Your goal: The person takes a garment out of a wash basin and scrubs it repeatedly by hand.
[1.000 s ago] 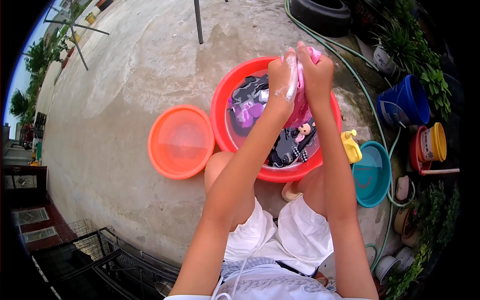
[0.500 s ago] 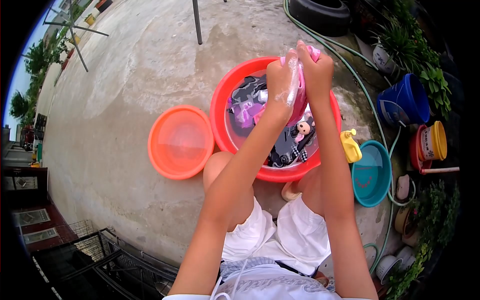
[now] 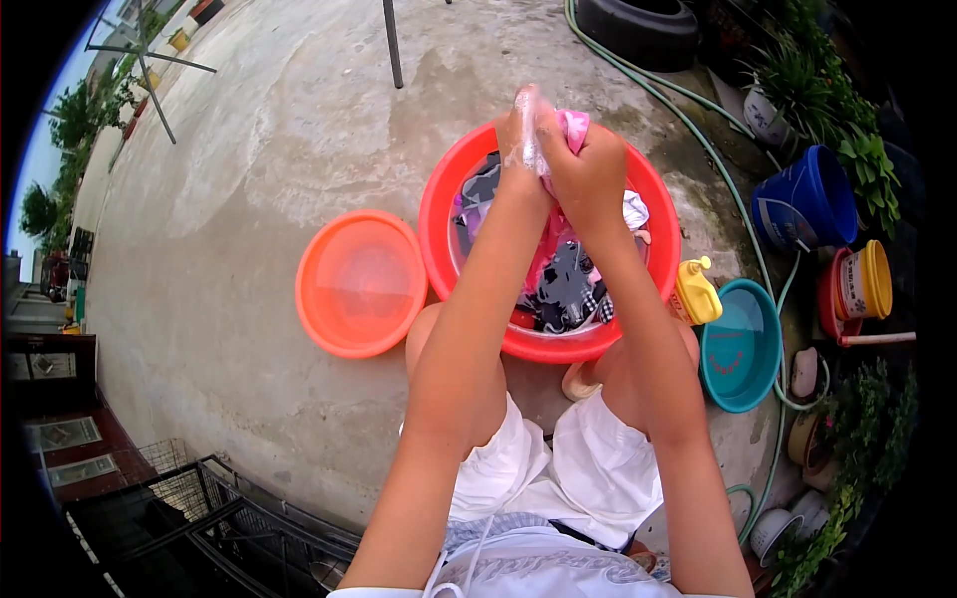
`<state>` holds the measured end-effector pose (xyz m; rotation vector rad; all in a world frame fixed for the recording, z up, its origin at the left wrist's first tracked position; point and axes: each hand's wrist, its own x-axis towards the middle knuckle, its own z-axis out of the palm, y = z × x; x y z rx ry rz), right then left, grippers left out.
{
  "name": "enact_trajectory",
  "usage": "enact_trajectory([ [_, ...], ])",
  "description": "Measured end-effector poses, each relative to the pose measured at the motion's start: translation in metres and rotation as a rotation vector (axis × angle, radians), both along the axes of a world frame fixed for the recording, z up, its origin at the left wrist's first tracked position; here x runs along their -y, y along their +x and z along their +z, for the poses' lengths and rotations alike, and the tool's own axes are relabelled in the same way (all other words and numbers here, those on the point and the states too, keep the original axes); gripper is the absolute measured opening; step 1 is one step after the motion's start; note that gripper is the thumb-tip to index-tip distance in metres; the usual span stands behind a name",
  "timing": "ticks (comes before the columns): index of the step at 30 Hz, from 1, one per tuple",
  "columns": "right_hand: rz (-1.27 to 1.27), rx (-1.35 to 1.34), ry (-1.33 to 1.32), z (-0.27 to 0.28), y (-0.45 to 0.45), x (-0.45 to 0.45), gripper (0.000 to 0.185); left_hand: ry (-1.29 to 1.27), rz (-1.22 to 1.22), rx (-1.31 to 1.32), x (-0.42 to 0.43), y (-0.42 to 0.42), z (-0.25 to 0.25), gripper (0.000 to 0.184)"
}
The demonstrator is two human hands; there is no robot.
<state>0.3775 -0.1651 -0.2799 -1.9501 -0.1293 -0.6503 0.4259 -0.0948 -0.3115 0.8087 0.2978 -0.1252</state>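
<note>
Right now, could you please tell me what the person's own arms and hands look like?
The left arm and right arm are bare past the elbows, with nothing worn at the wrists. The left hand and right hand are ungloved; white suds streak the left one.

Pink cloth [image 3: 573,130], bunched at top, hanging over red basin [image 3: 558,348].

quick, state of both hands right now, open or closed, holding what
Left hand: closed, soapy, holding the pink cloth over the red tub.
Right hand: closed, holding the same cloth.
</note>
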Motion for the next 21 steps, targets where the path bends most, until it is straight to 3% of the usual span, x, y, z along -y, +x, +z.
enact_trajectory([
  [3, -0.049, -0.014, 0.116, 0.0, 0.016, 0.016, 0.038, 0.019, 0.046, 0.081, 0.024, -0.03, 0.028, 0.017],
  [4, -0.065, -0.022, 0.153, -0.001, 0.021, 0.022, 0.038, 0.129, 0.093, 0.005, 0.032, -0.04, 0.047, 0.026],
  [7, -0.065, -0.074, 0.247, 0.0, 0.025, 0.032, 0.037, 0.274, 0.041, 0.119, 0.037, -0.049, 0.04, 0.029],
  [13, -0.04, -0.039, 0.15, 0.003, 0.007, 0.012, 0.038, -0.063, 0.118, -0.006, 0.03, -0.032, 0.038, 0.029],
  [16, 0.025, 0.026, 0.073, 0.004, -0.009, -0.002, 0.037, 0.081, 0.088, -0.083, 0.007, -0.013, 0.024, 0.022],
  [17, 0.044, 0.057, 0.045, 0.003, -0.014, -0.006, 0.037, 0.061, 0.099, 0.008, 0.003, -0.004, 0.011, 0.025],
  [21, 0.039, 0.082, 0.097, -0.001, -0.004, -0.002, 0.034, 0.005, 0.092, -0.054, 0.011, -0.003, 0.007, 0.028],
])
